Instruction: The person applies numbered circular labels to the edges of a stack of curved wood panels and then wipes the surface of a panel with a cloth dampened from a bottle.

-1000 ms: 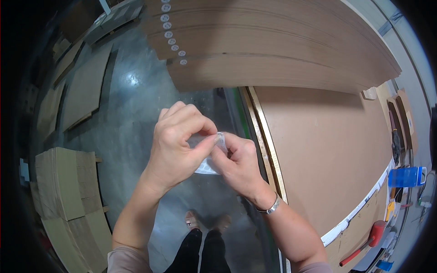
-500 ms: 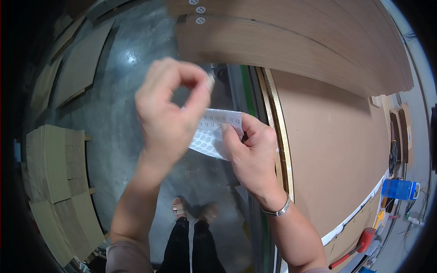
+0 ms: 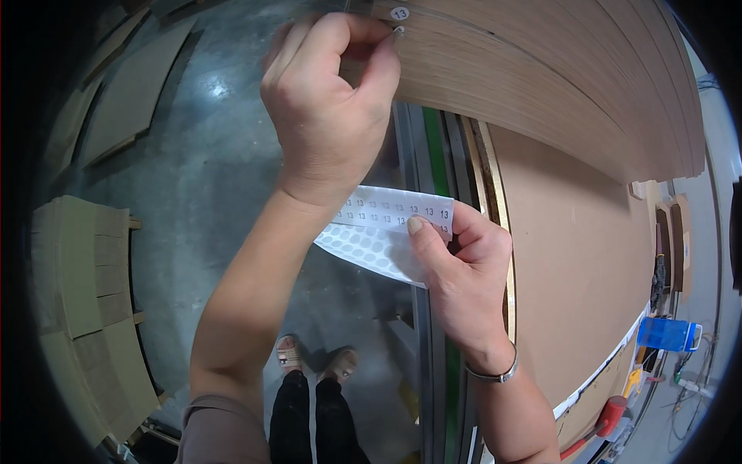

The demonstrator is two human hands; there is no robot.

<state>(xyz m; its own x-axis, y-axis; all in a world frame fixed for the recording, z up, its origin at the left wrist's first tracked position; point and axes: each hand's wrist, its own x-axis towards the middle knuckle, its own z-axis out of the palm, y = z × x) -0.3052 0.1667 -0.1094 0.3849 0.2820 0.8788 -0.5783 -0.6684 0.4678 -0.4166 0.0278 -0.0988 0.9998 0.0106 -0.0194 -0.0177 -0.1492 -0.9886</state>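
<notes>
My left hand (image 3: 332,104) is up at the left end of the stacked wood-grain boards (image 3: 533,85), thumb and forefinger pinched on a small round white sticker (image 3: 399,31). The pinched sticker is at the face of a board, just below another round sticker (image 3: 399,13) stuck there; whether it touches the wood I cannot tell. Lower down, my right hand (image 3: 471,271) grips a white sticker sheet (image 3: 390,240) between thumb and fingers. Rows of printed round labels show on the sheet's upper part, and grey ovals on its lower part. My left wrist hides the sheet's left end.
Below the boards lies a large brown panel (image 3: 572,255) beside a conveyor rail with a green strip (image 3: 435,143). On the right are a blue plastic container (image 3: 666,334) and a red mallet (image 3: 612,417). Flat cardboard stacks (image 3: 85,271) stand on the left.
My left hand has moved up and right to the board ends, carrying the sticker. My right hand and the sheet appear slightly farther right and lower as the view shifts.
</notes>
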